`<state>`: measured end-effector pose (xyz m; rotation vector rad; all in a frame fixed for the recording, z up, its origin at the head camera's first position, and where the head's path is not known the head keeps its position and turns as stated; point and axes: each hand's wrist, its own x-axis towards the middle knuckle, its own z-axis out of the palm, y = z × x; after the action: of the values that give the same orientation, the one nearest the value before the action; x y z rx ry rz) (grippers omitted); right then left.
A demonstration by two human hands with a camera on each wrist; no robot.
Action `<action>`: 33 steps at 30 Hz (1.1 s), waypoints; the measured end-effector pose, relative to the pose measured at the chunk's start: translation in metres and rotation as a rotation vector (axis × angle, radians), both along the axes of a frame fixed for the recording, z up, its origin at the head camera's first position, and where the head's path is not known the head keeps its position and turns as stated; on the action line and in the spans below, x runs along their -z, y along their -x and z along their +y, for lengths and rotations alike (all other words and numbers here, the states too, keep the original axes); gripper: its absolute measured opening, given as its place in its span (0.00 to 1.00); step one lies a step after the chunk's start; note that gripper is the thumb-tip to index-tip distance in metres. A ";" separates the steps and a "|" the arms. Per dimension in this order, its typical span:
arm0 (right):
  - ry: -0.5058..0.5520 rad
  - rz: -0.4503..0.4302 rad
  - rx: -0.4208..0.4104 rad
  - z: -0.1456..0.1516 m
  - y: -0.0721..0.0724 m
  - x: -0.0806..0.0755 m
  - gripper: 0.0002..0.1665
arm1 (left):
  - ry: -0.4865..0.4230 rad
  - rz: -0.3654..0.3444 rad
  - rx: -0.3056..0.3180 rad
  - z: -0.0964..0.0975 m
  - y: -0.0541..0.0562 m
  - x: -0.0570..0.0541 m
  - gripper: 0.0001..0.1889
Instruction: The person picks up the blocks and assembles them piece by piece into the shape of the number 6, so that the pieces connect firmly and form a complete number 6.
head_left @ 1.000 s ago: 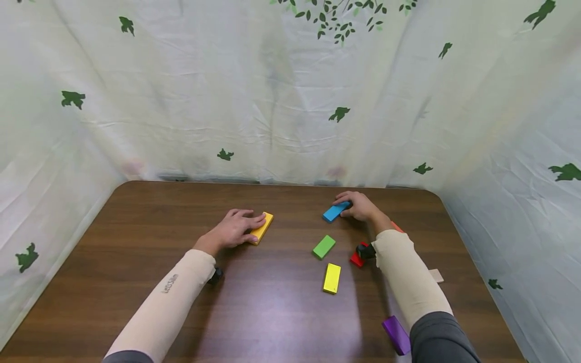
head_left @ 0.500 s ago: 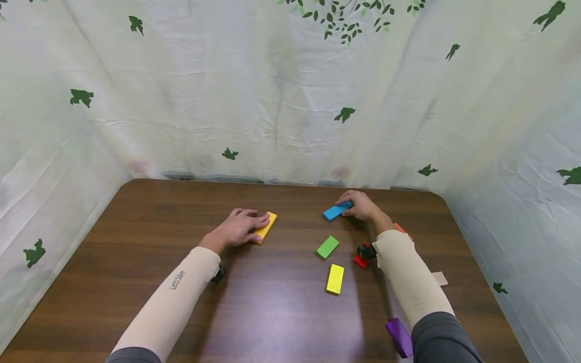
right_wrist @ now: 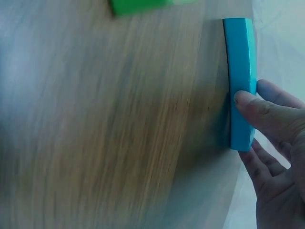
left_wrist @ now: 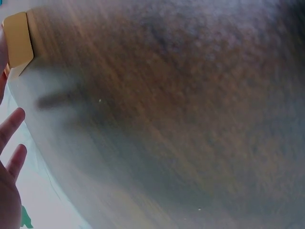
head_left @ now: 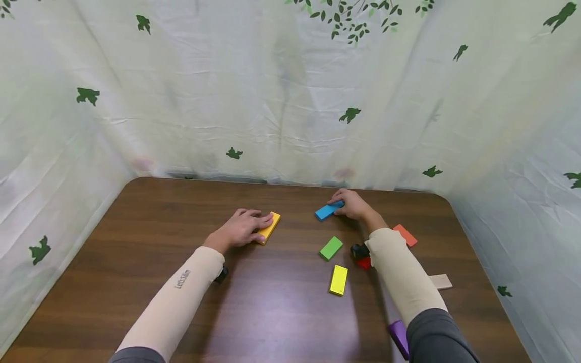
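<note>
On the left side of the table, my left hand (head_left: 240,227) pinches an orange-yellow block (head_left: 274,224) between thumb and fingers. Its other fingers stick out in the left wrist view, below the block's end (left_wrist: 18,40). Across a gap to the right, my right hand (head_left: 356,205) holds a blue block (head_left: 324,212) near the far edge. The right wrist view shows the thumb (right_wrist: 245,98) on one face of that blue block (right_wrist: 239,57), with fingers behind it. Nearer to me lie a green block (head_left: 331,248) and a bright yellow block (head_left: 338,280).
Partly under my right forearm are a red block (head_left: 363,263), an orange-red block (head_left: 405,235), a pale wooden block (head_left: 441,282) and a purple block (head_left: 398,335). The brown table (head_left: 190,201) ends at a hanging white cloth (head_left: 272,101) with leaf prints.
My right hand has slid a little left with the blue block, toward the orange-yellow one. The left hand keeps its hold in place. The head view has shifted slightly.
</note>
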<state>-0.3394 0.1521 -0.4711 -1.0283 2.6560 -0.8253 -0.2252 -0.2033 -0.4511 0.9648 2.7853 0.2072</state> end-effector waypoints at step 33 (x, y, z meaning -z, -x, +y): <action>-0.101 0.046 -0.029 -0.078 0.007 -0.012 0.19 | 0.042 -0.036 -0.059 0.004 0.001 -0.003 0.34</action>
<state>-0.3465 0.0744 -0.4591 -1.0695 2.6830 -0.6622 -0.2265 -0.1990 -0.4483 0.8616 2.7757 0.1720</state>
